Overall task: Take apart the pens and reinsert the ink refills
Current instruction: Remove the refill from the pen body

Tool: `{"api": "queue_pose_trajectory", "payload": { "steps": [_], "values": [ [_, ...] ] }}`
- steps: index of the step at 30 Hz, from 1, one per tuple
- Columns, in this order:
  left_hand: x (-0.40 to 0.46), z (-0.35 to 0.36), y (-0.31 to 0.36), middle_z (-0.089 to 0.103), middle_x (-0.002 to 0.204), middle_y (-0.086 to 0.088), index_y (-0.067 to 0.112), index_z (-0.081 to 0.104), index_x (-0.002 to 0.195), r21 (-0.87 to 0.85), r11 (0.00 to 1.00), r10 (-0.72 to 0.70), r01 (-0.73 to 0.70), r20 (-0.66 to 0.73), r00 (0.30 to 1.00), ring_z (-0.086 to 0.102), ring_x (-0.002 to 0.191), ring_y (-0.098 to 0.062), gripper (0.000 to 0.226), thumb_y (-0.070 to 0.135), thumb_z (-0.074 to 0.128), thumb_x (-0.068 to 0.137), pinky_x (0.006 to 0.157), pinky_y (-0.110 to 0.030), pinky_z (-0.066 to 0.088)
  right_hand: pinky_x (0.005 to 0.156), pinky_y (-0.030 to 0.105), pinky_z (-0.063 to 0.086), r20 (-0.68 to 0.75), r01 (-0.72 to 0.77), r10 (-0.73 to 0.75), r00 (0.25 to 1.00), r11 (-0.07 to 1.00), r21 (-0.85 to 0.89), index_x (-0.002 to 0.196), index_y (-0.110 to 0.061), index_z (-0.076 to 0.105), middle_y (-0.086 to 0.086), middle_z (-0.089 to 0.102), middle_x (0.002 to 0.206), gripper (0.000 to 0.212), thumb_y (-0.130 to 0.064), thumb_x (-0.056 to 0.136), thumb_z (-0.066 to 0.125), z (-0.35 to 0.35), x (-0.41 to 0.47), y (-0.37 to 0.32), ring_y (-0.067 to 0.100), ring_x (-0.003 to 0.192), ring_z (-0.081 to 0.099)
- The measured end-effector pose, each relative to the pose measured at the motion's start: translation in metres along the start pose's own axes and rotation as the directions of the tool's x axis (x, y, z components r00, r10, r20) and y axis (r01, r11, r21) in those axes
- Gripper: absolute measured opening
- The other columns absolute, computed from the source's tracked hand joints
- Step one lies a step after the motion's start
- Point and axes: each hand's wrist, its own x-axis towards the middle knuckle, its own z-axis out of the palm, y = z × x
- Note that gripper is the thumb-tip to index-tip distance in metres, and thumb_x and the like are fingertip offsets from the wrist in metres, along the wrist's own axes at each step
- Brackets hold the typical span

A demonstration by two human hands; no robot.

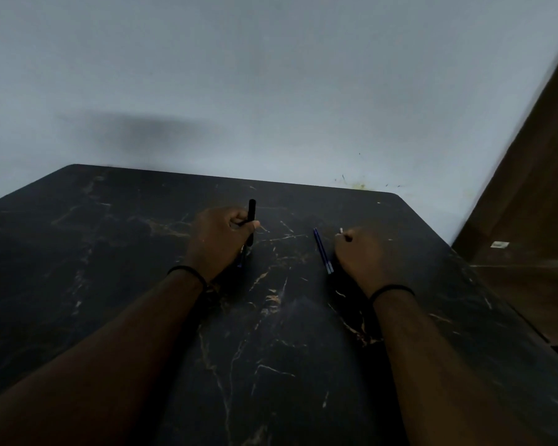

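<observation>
My left hand (221, 239) grips a black pen body (251, 217) that stands nearly upright, its lower end near the dark marbled table (142, 252). Something bluish shows under the same hand's heel, too dim to name. Two thin blue ink refills (322, 251) lie side by side on the table between my hands. My right hand (363, 255) rests curled just right of them and pinches a small pale piece (341, 231) whose tip pokes out above the fingers; the rest of it is hidden.
The table's far edge meets a pale wall (271, 91). A brown wooden panel (529, 204) stands to the right, beside the table's right edge. Both wrists wear a black band. The scene is dim.
</observation>
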Motion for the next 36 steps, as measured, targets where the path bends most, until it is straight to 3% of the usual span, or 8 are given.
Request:
{"api": "queue_pose_trajectory", "payload": {
  "steps": [4,9,14,17,20,24,31,36],
  "values": [
    [0.000,-0.001,0.000,0.071,0.079,0.005,0.013,0.077,0.093,0.007,1.000,0.007,-0.007,-0.006,1.000,0.061,0.064,0.008,0.013,0.023,0.075,0.084,0.054,-0.001,0.042,0.073,0.036,0.056,0.093,0.012,0.004,0.996,0.986,-0.167,0.081,-0.011,0.072,0.011,0.069,0.084,0.023,-0.014,0.094,0.053,-0.007,0.000,-0.002,0.027,0.077,0.065],
    [-0.001,0.000,0.001,0.068,0.076,0.007,0.012,0.077,0.093,0.018,1.000,0.023,-0.022,-0.016,1.000,0.059,0.062,0.009,0.014,0.021,0.076,0.084,0.054,-0.002,0.042,0.084,0.037,0.052,0.070,-0.038,0.052,0.996,0.981,-0.189,0.105,-0.010,0.069,0.013,0.067,0.106,0.020,-0.009,0.094,0.053,-0.007,-0.003,-0.008,0.032,0.097,0.063],
    [0.000,-0.002,0.002,0.073,0.084,0.001,0.011,0.076,0.094,0.029,1.000,0.006,-0.006,0.000,1.000,0.063,0.069,0.003,0.015,0.023,0.074,0.085,0.057,-0.005,0.043,0.075,0.037,0.053,-0.059,-0.023,0.008,0.998,0.968,-0.248,0.088,-0.007,0.068,0.017,0.069,0.096,0.018,-0.012,0.090,0.051,-0.001,-0.012,-0.013,0.036,0.090,0.066],
    [-0.001,-0.002,0.002,0.074,0.085,-0.001,0.010,0.077,0.095,0.023,1.000,0.010,-0.010,-0.003,1.000,0.067,0.072,-0.003,0.015,0.022,0.074,0.085,0.062,-0.011,0.047,0.071,0.038,0.054,-0.045,-0.030,0.018,0.999,0.964,-0.266,0.083,-0.007,0.066,0.017,0.068,0.095,0.015,-0.012,0.090,0.053,0.001,-0.014,-0.018,0.035,0.089,0.067],
    [0.000,-0.003,0.002,0.072,0.081,0.003,0.012,0.076,0.093,0.006,1.000,0.003,-0.003,-0.013,1.000,0.064,0.067,0.003,0.013,0.022,0.074,0.085,0.057,-0.005,0.045,0.070,0.038,0.054,-0.031,-0.019,0.012,0.999,0.968,-0.252,0.075,-0.009,0.059,0.018,0.068,0.094,0.016,-0.011,0.090,0.054,0.002,-0.012,-0.021,0.036,0.087,0.066],
    [0.000,-0.002,0.000,0.065,0.069,0.014,0.011,0.075,0.088,-0.023,1.000,0.012,-0.012,0.001,1.000,0.061,0.060,0.013,0.009,0.019,0.074,0.085,0.054,-0.003,0.044,0.063,0.030,0.041,0.034,-0.014,0.023,0.999,0.969,-0.248,0.079,-0.008,0.062,0.017,0.068,0.097,0.015,-0.013,0.091,0.055,0.003,-0.010,-0.022,0.033,0.085,0.064],
    [0.000,-0.002,0.000,0.063,0.071,0.014,0.011,0.075,0.090,-0.022,1.000,-0.004,0.004,0.006,1.000,0.059,0.061,0.017,0.010,0.020,0.074,0.085,0.052,-0.001,0.042,0.064,0.029,0.039,0.056,-0.017,0.026,0.998,0.987,-0.157,0.077,-0.007,0.061,0.019,0.069,0.094,0.016,-0.014,0.091,0.056,0.007,-0.016,-0.033,0.035,0.089,0.066],
    [0.001,-0.002,-0.001,0.073,0.081,-0.001,0.007,0.076,0.093,-0.032,0.999,-0.019,0.019,-0.001,1.000,0.066,0.068,0.001,0.015,0.020,0.074,0.085,0.061,-0.009,0.049,0.064,0.027,0.040,0.020,0.024,-0.021,1.000,0.985,-0.171,0.077,-0.008,0.059,0.019,0.069,0.092,0.015,-0.015,0.090,0.055,0.014,-0.022,-0.040,0.035,0.086,0.066]
  ]
}}
